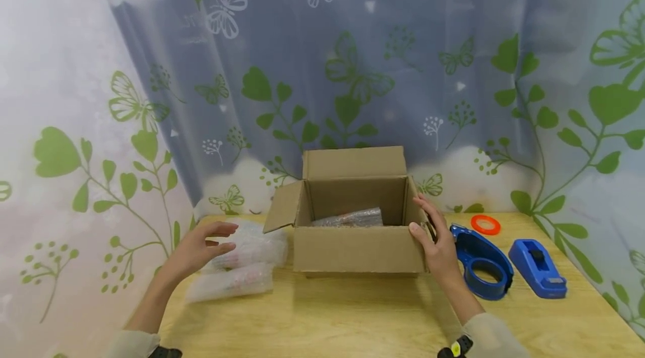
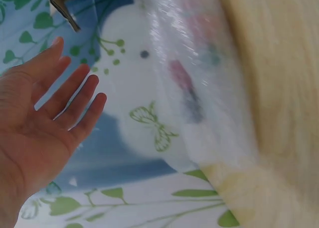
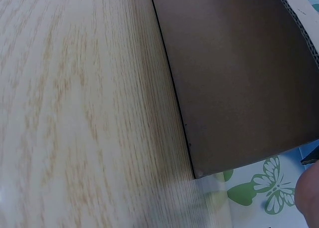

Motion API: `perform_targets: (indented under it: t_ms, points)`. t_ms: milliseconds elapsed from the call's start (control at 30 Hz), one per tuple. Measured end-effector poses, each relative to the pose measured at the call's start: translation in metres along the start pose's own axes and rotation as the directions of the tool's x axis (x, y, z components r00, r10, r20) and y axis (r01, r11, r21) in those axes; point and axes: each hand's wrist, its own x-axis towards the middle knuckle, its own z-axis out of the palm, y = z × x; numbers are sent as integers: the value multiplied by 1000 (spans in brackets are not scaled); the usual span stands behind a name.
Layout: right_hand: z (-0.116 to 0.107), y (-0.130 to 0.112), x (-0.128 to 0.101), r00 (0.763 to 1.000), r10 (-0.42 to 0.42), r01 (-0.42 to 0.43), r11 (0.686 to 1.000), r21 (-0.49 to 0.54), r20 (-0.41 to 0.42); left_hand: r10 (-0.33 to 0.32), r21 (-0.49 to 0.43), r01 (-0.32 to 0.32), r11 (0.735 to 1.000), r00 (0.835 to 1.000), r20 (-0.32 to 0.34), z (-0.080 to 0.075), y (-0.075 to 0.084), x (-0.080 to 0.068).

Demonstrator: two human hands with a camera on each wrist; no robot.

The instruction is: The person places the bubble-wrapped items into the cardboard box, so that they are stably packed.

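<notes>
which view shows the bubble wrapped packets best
The head view: both bubble wrapped packets lie whole on the table, left of the cardboard box, under the open left hand. The left wrist view gives only a blurred close-up of one. The right wrist view shows none.

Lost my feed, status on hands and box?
Left hand open over bubble-wrap packets. Right hand rests on open box. Nothing blocking.

Hands [image 1: 322,246] beside open cardboard box [image 1: 353,246]
</notes>
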Motion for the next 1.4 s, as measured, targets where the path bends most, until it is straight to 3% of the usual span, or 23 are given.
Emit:
perform_targets:
  t_ms: [233, 400, 567, 700, 833, 1000, 1233, 1400]
  points:
    - [0, -1, -3, 1000, 11, -11, 1000, -7, 6, -39, 25, 38, 999, 999, 37, 4, -22, -13]
    - [1, -1, -4, 999, 32, -32, 999, -15, 5, -33, -10, 34, 999, 995, 89, 8, -38, -21]
    - [1, -1, -4, 1000, 26, -26, 999, -19, 7, -100, -41, 107, 993, 985, 141, 12, -51, -26]
    - [2, 1, -5, 1000, 29, -29, 999, -19, 10, -108, -73, 123, 990, 976, 188, 16, -61, -29]
    - [2, 3, -5, 999, 35, -35, 999, -14, 3, -53, -89, 74, 993, 975, 213, 21, -67, -31]
    - [2, 4, -4, 999, 33, -33, 999, -15, 0, 26, -73, -12, 997, 981, 194, 28, -72, -33]
    - [1, 2, -2, 1000, 25, -25, 999, -24, 0, 65, -41, -59, 997, 984, 164, 37, -79, -35]
    - [1, 1, -2, 1000, 31, -31, 999, -27, 2, 160, 1, -162, 987, 977, 138, 43, -81, -35]
